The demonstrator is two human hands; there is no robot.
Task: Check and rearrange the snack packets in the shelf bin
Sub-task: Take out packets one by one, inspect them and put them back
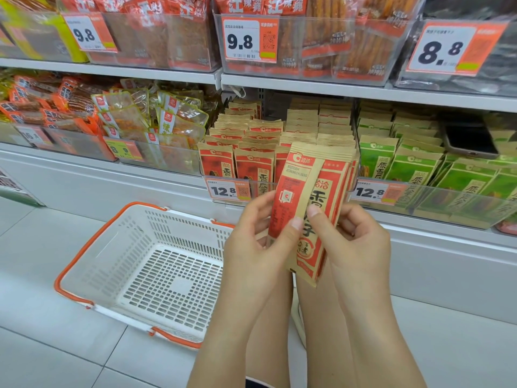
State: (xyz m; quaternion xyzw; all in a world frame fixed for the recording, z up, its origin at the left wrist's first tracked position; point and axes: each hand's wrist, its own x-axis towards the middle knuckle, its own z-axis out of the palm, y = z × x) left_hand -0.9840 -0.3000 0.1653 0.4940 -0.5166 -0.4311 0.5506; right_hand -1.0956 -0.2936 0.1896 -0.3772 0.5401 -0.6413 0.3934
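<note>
I hold a stack of red and tan snack packets (307,197) upright in front of the shelf. My left hand (257,247) grips the stack's left edge, thumb pressed on the front. My right hand (355,236) grips the right edge, thumb on the front packet's face. Behind the stack is the clear shelf bin (232,191) with a 12.8 price tag, holding several rows of the same red packets (240,152). The back of the held stack is hidden.
A white shopping basket (92,264) with orange handles sits empty on the floor at the lower left. Green packets (419,163) fill the bin to the right, with a phone (470,141) lying on them. Other snack bins line the shelf above and to the left.
</note>
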